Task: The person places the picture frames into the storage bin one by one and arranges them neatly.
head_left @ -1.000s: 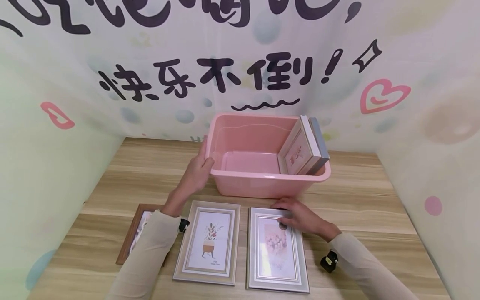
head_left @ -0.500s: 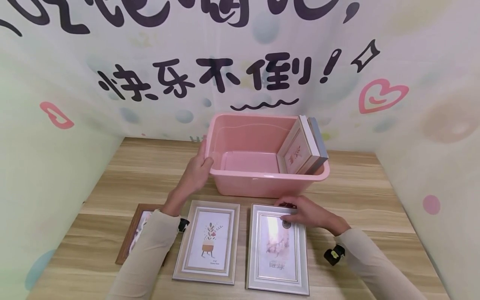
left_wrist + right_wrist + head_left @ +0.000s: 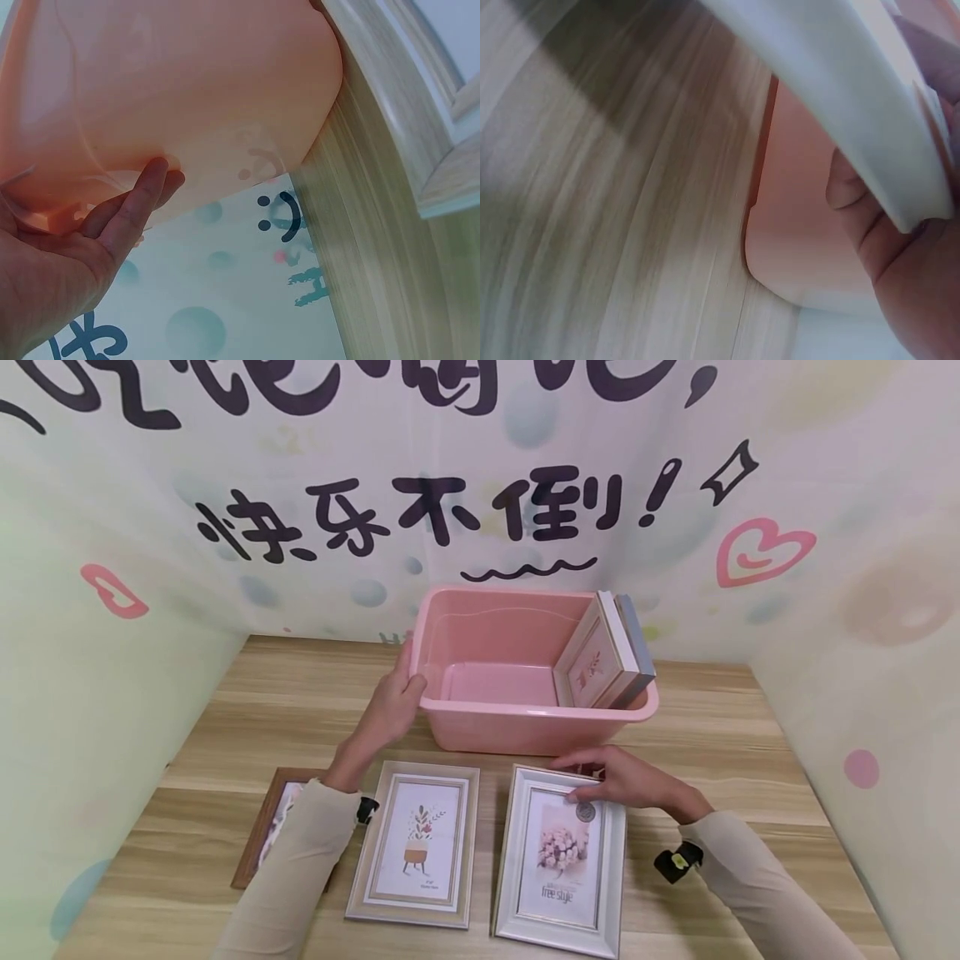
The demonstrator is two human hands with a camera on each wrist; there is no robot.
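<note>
At its left rim, a pink plastic bin [image 3: 517, 732] is gripped by my left hand [image 3: 390, 703]; in the left wrist view the fingers [image 3: 139, 210] curl under the rim of the bin [image 3: 187, 90]. My right hand [image 3: 630, 779] pinches the far edge of a white picture frame [image 3: 508, 885] with a pink flower print, thumb on its face. The right wrist view has this white frame [image 3: 840, 97] tilted, with its far end above the wooden table. Two picture frames [image 3: 596, 664] stand leaning inside the bin at its right end.
Between my arms lies a beige picture frame [image 3: 412, 843] with a potted plant print. A brown picture frame [image 3: 251, 852] is partly hidden under my left forearm. The wooden table [image 3: 720, 752] meets a printed wall [image 3: 337, 585] behind the bin.
The far end of the white picture frame has risen off the table, and my right hand has moved slightly up and right with it. My left hand stays on the bin.
</note>
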